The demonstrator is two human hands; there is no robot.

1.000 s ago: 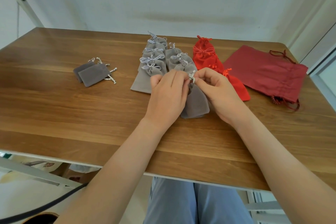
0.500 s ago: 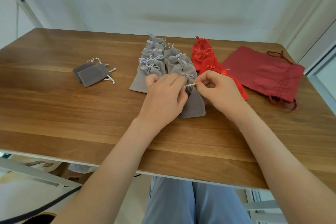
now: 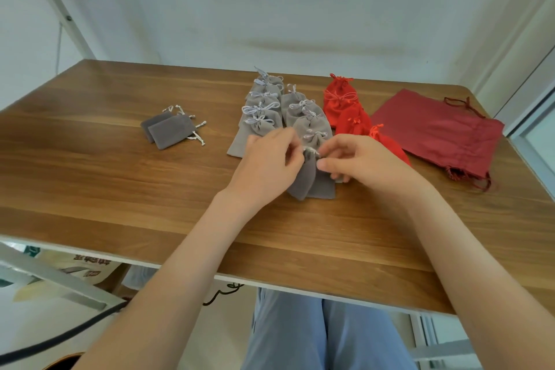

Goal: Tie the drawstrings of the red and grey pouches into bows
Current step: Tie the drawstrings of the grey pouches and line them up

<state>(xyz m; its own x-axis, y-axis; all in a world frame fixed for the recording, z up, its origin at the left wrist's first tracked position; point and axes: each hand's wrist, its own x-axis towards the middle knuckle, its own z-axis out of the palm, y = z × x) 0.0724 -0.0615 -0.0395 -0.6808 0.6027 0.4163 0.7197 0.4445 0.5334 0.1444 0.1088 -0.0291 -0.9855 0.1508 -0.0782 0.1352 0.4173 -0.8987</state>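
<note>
A grey pouch (image 3: 307,182) lies on the wooden table (image 3: 120,177) between my hands. My left hand (image 3: 268,165) and my right hand (image 3: 360,162) each pinch an end of its pale drawstring (image 3: 309,149) at the gathered neck. Behind it lie two rows of several grey pouches (image 3: 264,117) with bows tied. To their right is a row of small red pouches (image 3: 342,105), partly hidden by my right hand. Two flat grey pouches (image 3: 169,131) with loose strings lie apart at the left.
A large dark red drawstring bag (image 3: 441,135) lies flat at the table's right side, near the edge. A white wall stands behind the table. My legs show below the near edge, and a black cable (image 3: 60,339) runs under the table at lower left.
My hands have drawn slightly apart at the pouch's neck, pulling the pale drawstring sideways. My right thumb now points left over the pouch. The pouch stays in place.
</note>
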